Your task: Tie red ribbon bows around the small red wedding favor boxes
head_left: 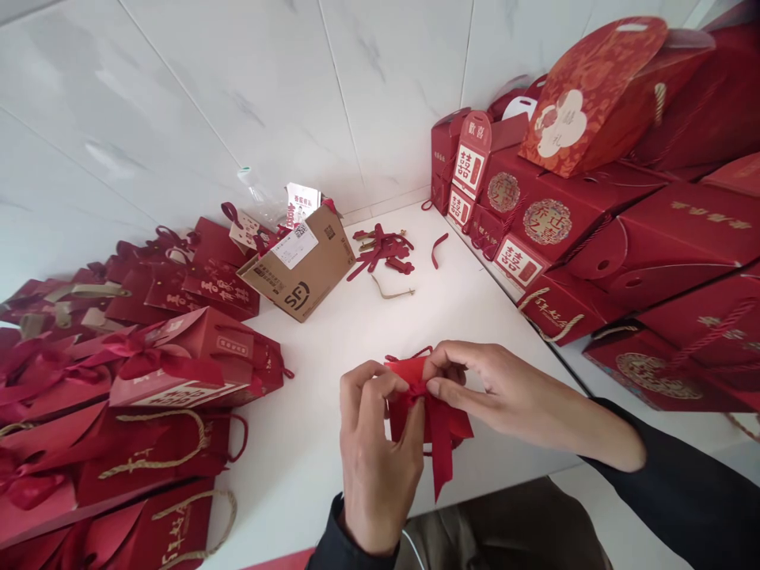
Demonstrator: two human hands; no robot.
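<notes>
Near the table's front edge lies a small red gift box (460, 423), partly covered by both hands. A dark red ribbon (440, 451) is gathered in a knot on top of it, with one tail hanging toward me. My left hand (380, 443) pinches the ribbon at the knot from the left, thumb and forefinger closed on it. From the right, my right hand (480, 384) also has its fingertips closed on the ribbon, close to the left hand's. Thin red cord loops show at the box's far edge.
On the white table (297, 467), red ribbon strips (383, 252) and a beige cord (395, 293) lie toward the wall. A cardboard box (300, 269) leans beside them. Red gift boxes crowd the left (166, 459) and stack high on the right (670, 229).
</notes>
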